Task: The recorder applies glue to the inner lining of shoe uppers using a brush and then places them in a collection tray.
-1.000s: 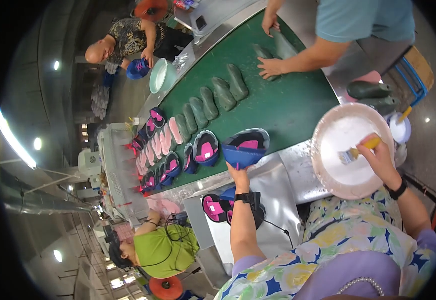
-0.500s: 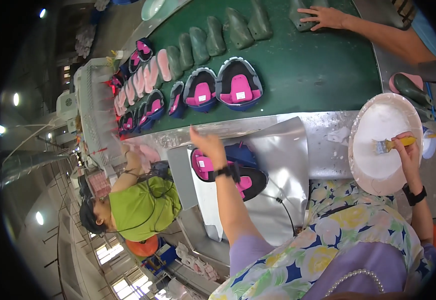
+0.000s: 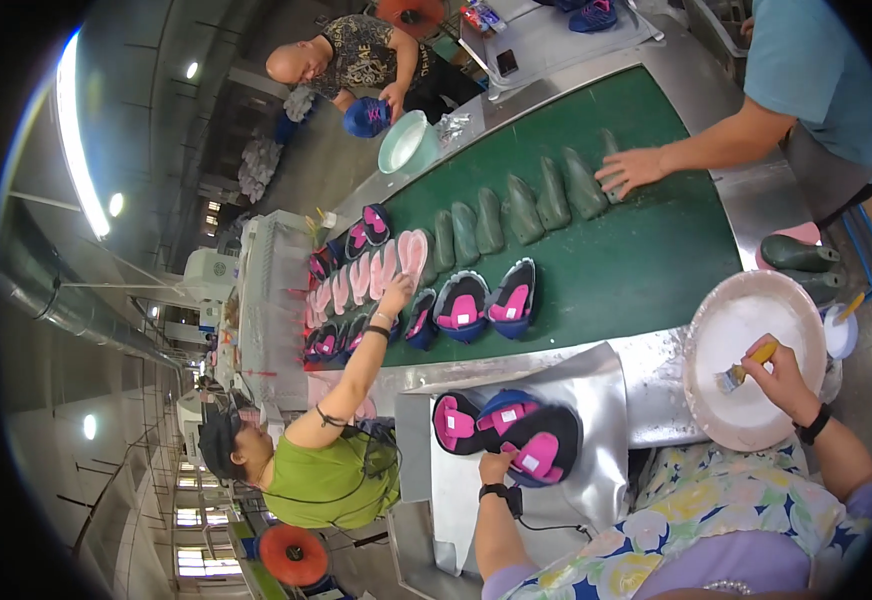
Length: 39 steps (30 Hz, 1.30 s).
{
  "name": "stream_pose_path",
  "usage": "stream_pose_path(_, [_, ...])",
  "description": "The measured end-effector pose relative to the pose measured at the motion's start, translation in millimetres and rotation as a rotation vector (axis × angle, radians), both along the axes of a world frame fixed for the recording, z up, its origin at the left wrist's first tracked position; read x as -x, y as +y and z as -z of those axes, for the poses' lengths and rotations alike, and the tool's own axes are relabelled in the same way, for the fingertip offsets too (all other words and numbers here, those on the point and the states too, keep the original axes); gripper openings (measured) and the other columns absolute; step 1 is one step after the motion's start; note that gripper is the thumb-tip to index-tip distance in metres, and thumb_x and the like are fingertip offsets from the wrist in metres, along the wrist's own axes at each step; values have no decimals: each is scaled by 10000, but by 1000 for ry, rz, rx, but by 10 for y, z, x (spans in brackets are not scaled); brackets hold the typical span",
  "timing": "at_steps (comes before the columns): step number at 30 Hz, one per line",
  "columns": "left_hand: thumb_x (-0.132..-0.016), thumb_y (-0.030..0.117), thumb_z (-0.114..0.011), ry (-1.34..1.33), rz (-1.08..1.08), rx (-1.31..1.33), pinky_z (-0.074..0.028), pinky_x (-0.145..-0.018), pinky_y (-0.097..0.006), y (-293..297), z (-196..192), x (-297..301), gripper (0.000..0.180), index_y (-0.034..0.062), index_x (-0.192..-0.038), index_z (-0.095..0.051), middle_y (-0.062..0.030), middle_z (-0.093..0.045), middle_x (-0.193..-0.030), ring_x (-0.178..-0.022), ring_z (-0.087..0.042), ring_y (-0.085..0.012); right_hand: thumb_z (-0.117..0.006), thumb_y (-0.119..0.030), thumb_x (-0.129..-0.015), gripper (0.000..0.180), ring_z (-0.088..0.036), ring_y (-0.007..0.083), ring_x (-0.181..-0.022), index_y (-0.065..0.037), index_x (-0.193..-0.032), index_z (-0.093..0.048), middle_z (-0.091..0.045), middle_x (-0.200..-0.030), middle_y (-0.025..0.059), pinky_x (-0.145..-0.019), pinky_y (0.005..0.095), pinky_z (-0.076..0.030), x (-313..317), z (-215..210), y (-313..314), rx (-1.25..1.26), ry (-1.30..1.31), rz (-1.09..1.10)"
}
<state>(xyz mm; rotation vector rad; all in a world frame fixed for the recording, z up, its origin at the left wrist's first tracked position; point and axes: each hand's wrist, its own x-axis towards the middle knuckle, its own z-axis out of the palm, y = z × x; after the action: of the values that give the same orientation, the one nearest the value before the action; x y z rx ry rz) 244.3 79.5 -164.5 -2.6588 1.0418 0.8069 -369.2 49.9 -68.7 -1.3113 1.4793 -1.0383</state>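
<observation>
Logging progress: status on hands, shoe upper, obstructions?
Left hand at shoe upper, grip unclear. Right hand holding brush at basin. Two more uppers close alongside.

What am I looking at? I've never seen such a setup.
There is no robot here: a person wears a fisheye camera on their head, looking down, so straight edges bend. Their bare right hand holds a yellow-handled brush over a pale basin holding something white. Their left hand is at the edge of a blue-and-pink shoe upper, lying with others on a silvery sheet. On the green surface are dark green foot-shaped forms, pink sole-shaped pieces and more shoe uppers. The other hands over it are co-workers'.
</observation>
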Motion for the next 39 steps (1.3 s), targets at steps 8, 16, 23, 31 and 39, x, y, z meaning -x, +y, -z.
stream_pose_path(8, [-769, 66, -577, -207, 58, 1019, -392, -983, -455, -43, -610, 1359, 327, -65, -1066, -538, -289, -513, -1171, -1091, -490, -418, -690, -99, -868, 128, -596, 125, -715, -12, -882, -595, -648, -795, 67, -659, 267, -463, 215, 69, 281, 1, 22, 38])
stream_pose_path(16, [-749, 34, -627, 191, 927, 718, -413, -935, -463, 380, -130, 2635, 503, 20, -1247, -556, -191, -509, -1331, -1138, -512, -367, -690, -112, -864, 160, -619, 158, -769, -7, -949, -604, -662, -844, 90, -717, 279, -479, 321, 159, 370, 47, 0, 6])
stream_pose_path(23, [-721, 69, -700, -93, 1103, 406, -429, -960, -464, 100, 15, 2093, 569, 235, -1255, -597, -80, -502, -1370, -1234, -482, -331, -689, -132, -868, 173, -612, 150, -739, -7, -947, -600, -654, -840, 87, -686, 272, -478, 513, 253, 410, -59, 22, 49])
stream_pose_path(31, [-825, -32, -547, 390, 694, 513, -506, -864, -416, -413, -328, 1871, 474, 150, -1263, -550, -126, -591, -1193, -1031, -608, -308, -689, -138, -873, 182, -584, 156, -655, -1, -921, -580, -606, -738, 78, -609, 287, -461, 671, 393, 257, -4, 131, 110])
stream_pose_path(39, [-931, 188, -528, 639, 535, 573, -473, -989, -425, -483, -476, 1328, 396, 63, -1307, -541, -125, -588, -1307, -1181, -562, -326, -664, -128, -900, 152, -568, 189, -659, -26, -877, -554, -587, -767, 104, -622, 307, -452, 380, 492, -56, 23, 80, 59])
